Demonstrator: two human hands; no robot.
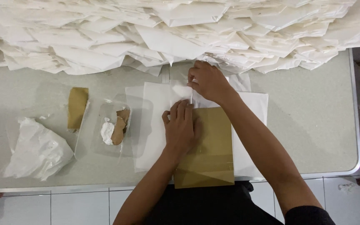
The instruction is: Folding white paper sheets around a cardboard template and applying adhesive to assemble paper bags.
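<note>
Folding step, by the look of it: left hand [180,127] lies flat, fingers extended, on the brown board [207,148]. Right hand [207,81] pinches the white paper [157,108] just above the board. A crisp crease likely needs firm pressure.

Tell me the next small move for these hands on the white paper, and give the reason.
Probably press the fold flat. The right hand pinches a raised flap of the white paper sheet just above the top edge of the brown board, while the left hand lies flat across that edge, pinning board and paper. The flap looks bent over but not yet creased down.
</note>
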